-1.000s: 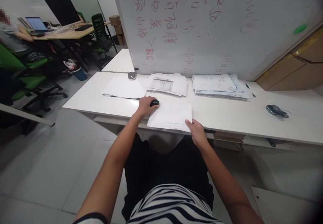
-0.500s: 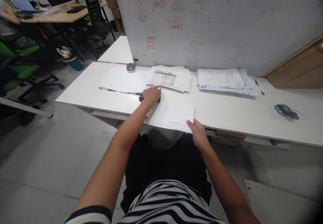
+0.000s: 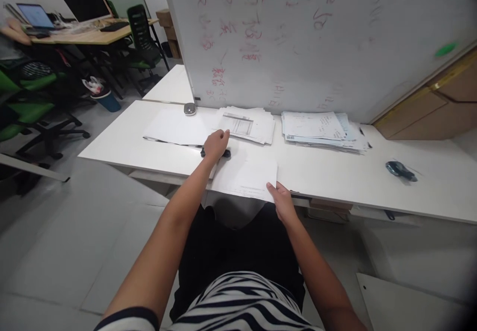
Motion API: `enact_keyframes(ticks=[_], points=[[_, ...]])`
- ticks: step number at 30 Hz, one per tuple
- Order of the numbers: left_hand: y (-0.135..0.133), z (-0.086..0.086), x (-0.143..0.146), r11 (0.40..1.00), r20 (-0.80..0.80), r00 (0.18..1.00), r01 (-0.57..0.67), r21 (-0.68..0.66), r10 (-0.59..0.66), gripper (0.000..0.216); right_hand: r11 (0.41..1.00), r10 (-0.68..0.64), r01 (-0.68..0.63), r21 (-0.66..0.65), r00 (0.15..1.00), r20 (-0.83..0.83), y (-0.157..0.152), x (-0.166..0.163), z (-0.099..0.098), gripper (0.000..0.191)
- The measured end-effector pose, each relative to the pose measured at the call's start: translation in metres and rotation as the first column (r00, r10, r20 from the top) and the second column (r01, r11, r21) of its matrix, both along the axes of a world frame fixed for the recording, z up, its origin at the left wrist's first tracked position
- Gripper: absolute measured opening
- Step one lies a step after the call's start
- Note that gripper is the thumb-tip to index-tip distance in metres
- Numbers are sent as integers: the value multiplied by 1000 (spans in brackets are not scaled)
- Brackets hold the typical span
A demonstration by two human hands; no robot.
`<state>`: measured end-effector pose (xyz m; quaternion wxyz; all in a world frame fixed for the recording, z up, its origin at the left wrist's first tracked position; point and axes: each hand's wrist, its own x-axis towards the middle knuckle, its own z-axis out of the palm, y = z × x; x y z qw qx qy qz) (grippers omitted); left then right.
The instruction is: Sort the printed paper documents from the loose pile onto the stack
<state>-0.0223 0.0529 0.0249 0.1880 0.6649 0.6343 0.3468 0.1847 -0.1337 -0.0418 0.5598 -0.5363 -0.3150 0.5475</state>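
Observation:
My left hand (image 3: 215, 144) rests on a small black stapler (image 3: 225, 153) at the top left corner of a white sheet of paper (image 3: 248, 175), fingers curled over it. My right hand (image 3: 280, 200) pinches the lower right corner of that sheet at the front edge of the white table (image 3: 122, 144). Beyond the left hand lie a loose stack of printed papers (image 3: 249, 124) and a flat white sheet (image 3: 175, 128).
Another paper pile (image 3: 320, 128) lies right of centre below the whiteboard (image 3: 298, 33). A second dark stapler (image 3: 399, 170) sits far right, a small grey round object (image 3: 190, 109) at the back. Green office chairs (image 3: 22, 107) and a person at a desk (image 3: 74, 33) are at the left.
My left hand shifted a little back and left along the sheet's top corner with the black stapler under it. The right hand kept its hold on the sheet's corner. The view moved slightly.

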Motion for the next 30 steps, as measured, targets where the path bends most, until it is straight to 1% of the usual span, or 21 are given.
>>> enact_keyframes(ticks=[2,3,4,6,8,10,12,14,18,21,24,28,30], points=[[-7,6,-9,991,107,994,1,137,-16,47,1000,-4,5,31,1000,-14,-1,0,0,44],[-12,8,-16,981,111,993,25,192,-47,47,999,-1,2,44,1000,-15,-2,1,0,44],[-16,9,-23,970,63,994,73,231,-90,45,999,2,-1,54,1000,-17,-3,0,-1,43],[-26,4,-38,941,-139,976,202,271,-169,38,998,-3,5,65,1000,-29,-5,0,-3,44],[-34,-7,-51,921,-335,912,321,223,-237,33,997,-26,29,67,998,-51,-8,0,-6,46],[-38,-19,-57,919,-434,863,359,164,-260,39,997,-53,57,58,997,-58,-11,0,-7,47],[-38,-29,-60,929,-459,854,343,139,-247,43,996,-71,74,49,996,-46,-15,3,-6,46],[-36,-34,-60,938,-462,858,319,136,-224,43,995,-91,92,35,996,-25,-21,10,-2,44],[-31,-36,-60,947,-479,856,291,138,-193,43,992,-128,127,16,989,76,-34,32,9,42],[-31,-35,-60,948,-489,852,288,137,-188,42,974,-224,224,20,957,183,-41,50,15,41],[-32,-36,-59,950,-490,851,283,131,-186,42,947,-318,321,33,910,265,-44,64,16,38],[-31,-37,-59,953,-494,850,277,125,-182,44,938,-346,331,102,911,225,-43,72,12,36],[-31,-36,-59,952,-497,848,278,125,-182,44,935,-354,336,113,909,221,-42,72,9,38]])
